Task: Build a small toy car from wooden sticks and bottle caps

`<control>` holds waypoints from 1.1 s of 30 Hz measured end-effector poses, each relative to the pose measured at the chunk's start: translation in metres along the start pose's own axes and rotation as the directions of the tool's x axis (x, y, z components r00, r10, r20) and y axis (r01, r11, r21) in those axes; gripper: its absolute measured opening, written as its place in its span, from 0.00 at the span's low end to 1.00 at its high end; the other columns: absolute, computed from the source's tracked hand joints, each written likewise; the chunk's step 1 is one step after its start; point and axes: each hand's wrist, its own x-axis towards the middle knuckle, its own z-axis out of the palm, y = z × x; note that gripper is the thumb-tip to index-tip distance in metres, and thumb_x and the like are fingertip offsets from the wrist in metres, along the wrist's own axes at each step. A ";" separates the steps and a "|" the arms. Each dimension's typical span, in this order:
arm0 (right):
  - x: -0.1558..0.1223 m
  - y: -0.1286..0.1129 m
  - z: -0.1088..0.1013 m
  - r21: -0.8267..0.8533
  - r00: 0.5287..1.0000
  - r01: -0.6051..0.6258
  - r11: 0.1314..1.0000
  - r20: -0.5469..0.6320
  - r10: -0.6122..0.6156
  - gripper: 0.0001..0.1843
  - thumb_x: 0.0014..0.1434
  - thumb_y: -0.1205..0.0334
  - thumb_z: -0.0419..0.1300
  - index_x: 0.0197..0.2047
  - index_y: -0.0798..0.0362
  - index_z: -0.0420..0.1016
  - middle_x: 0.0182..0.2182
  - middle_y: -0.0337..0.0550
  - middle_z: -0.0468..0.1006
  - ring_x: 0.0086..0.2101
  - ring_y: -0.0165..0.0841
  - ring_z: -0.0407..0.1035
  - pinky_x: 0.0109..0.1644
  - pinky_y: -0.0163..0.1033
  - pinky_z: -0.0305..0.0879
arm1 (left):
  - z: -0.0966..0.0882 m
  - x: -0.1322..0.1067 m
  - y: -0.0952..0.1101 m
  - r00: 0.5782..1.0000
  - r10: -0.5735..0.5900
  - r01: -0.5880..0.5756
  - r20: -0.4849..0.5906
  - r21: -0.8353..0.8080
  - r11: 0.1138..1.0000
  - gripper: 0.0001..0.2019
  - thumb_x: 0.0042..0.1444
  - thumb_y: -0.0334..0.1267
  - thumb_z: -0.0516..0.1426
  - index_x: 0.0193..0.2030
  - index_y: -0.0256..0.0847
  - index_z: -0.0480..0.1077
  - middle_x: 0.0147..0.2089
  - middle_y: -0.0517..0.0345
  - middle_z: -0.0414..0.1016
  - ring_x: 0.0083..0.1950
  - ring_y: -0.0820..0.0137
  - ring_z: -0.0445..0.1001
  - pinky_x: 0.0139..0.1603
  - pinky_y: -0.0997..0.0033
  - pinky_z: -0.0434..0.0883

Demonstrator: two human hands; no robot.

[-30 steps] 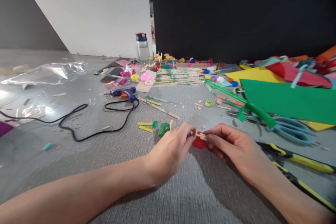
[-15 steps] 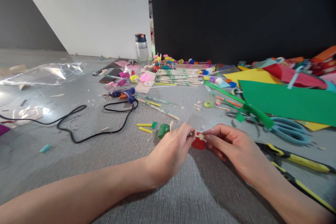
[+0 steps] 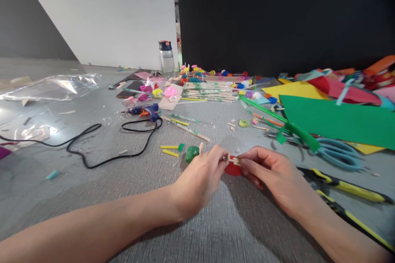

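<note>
Between my fingertips, small pale wooden sticks (image 3: 233, 160) lie across the top of a red bottle cap (image 3: 233, 169). My left hand (image 3: 200, 183) pinches the sticks from the left, its fingers partly hidden behind its own back. My right hand (image 3: 271, 172) pinches their right end, thumb and forefinger together, the other fingers curled near the cap. Just beyond my left hand sits a green bottle cap (image 3: 192, 154) with a short wooden stick (image 3: 201, 148) upright beside it. Two yellow straw pieces (image 3: 170, 150) and a scrap of green lie left of that cap.
A blue glue gun (image 3: 148, 111) with a black cord (image 3: 117, 158) lies at the left. Blue-handled scissors (image 3: 339, 154) and yellow-black pliers (image 3: 348, 187) are on the right, near green sheet (image 3: 339, 123). Wrapped chopsticks (image 3: 210, 90), caps and a water bottle (image 3: 167, 59) stand farther back.
Both hands hold nearly the same pose on the sticks and red cap. The view has shifted very slightly; nothing else visibly moved.
</note>
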 end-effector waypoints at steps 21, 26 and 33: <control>0.000 0.004 -0.011 0.095 0.994 -0.082 0.992 0.078 0.075 0.22 0.59 0.41 0.68 0.40 0.52 0.74 0.26 0.36 0.74 0.20 0.24 0.59 0.20 0.30 0.50 | 0.003 -0.003 -0.007 0.996 0.070 -0.070 -0.050 0.005 0.998 0.03 0.70 0.30 0.53 0.47 0.36 0.67 0.39 0.52 0.77 0.40 0.65 0.76 0.42 0.65 0.69; -0.001 0.004 -0.009 0.088 0.996 -0.078 0.993 0.055 0.073 0.21 0.60 0.42 0.68 0.37 0.52 0.73 0.25 0.36 0.74 0.20 0.23 0.59 0.20 0.29 0.51 | 0.002 -0.001 -0.008 0.997 0.065 -0.064 -0.042 0.018 0.998 0.04 0.70 0.29 0.52 0.45 0.36 0.67 0.38 0.52 0.77 0.38 0.65 0.75 0.40 0.65 0.68; 0.000 0.005 -0.010 0.006 0.998 -0.034 0.999 0.051 0.033 0.24 0.63 0.38 0.64 0.35 0.52 0.74 0.24 0.36 0.72 0.20 0.25 0.61 0.21 0.31 0.53 | 0.005 -0.003 -0.009 0.995 0.076 -0.075 -0.062 0.014 0.997 0.04 0.70 0.30 0.53 0.48 0.36 0.67 0.40 0.52 0.78 0.40 0.64 0.77 0.42 0.64 0.69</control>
